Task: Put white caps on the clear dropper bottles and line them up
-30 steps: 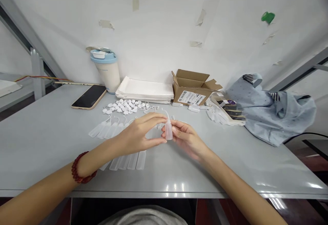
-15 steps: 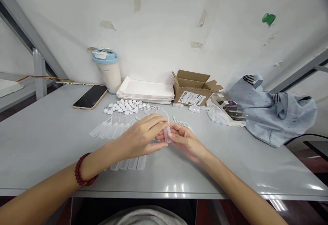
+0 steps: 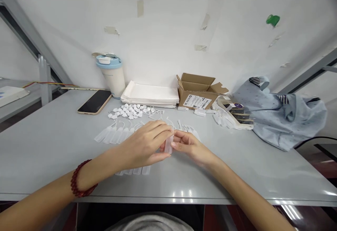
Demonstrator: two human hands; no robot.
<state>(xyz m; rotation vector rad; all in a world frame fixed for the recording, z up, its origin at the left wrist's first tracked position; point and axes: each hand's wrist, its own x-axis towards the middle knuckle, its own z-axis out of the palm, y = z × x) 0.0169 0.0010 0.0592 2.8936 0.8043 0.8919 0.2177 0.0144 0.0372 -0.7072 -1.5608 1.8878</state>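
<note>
A small translucent plastic bottle [image 3: 169, 144], with a thin white cord standing up from its top, is upright between my hands. My right hand [image 3: 194, 149] pinches its side between thumb and fingers. My left hand [image 3: 147, 140] closes over it from the left, fingers at the top and thumb near the bottom end. Left of my hands lies a row of similar bottles with cords [image 3: 116, 136], partly covered by my left hand. Below my left wrist shows a second row of translucent bottles [image 3: 137, 171]. Behind my right hand are more corded pieces [image 3: 194, 133].
White caps [image 3: 129, 111] lie heaped behind the bottles. Along the wall stand a phone [image 3: 95, 102], a lidded cup [image 3: 113, 78], a stack of white envelopes [image 3: 150, 93] and an open cardboard box [image 3: 197, 99]. Rightward are a plastic packet [image 3: 234, 113] and blue cloth [image 3: 285, 115].
Both hands stay on the bottle, which has shifted slightly down and left. My left hand has moved a little over its top. The camera view has tilted slightly.
</note>
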